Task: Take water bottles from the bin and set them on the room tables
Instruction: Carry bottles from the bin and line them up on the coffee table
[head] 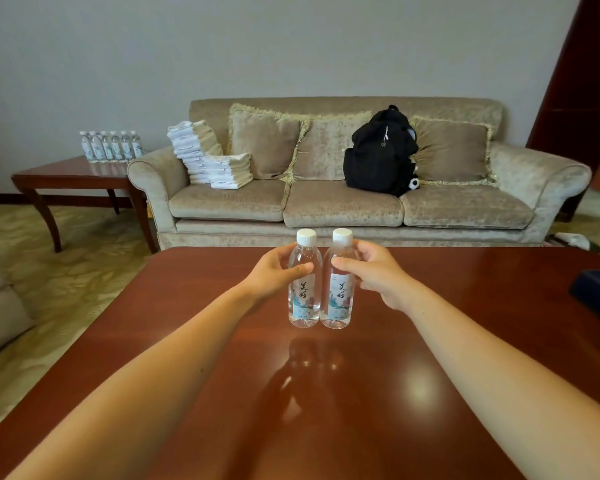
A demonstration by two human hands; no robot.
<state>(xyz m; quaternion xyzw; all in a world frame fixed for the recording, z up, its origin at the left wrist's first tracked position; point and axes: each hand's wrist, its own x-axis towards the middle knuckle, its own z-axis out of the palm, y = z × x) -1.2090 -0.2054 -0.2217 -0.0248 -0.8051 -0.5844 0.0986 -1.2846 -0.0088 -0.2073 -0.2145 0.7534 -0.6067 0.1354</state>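
Observation:
Two clear water bottles with white caps and pale labels are upright side by side over the glossy wooden coffee table [465,341]. My left hand [274,271] grips the left bottle [303,296] round its upper body. My right hand [371,271] grips the right bottle [338,296] the same way. The bottles touch each other, and their bases are at or just above the table top; I cannot tell which. No bin is in view.
A beige sofa [326,206] behind the table carries folded towels [208,154] and a black backpack [380,154]. A wooden side table [66,174] at the left holds several more bottles [111,145]. A dark box [596,292] lies at the table's right edge.

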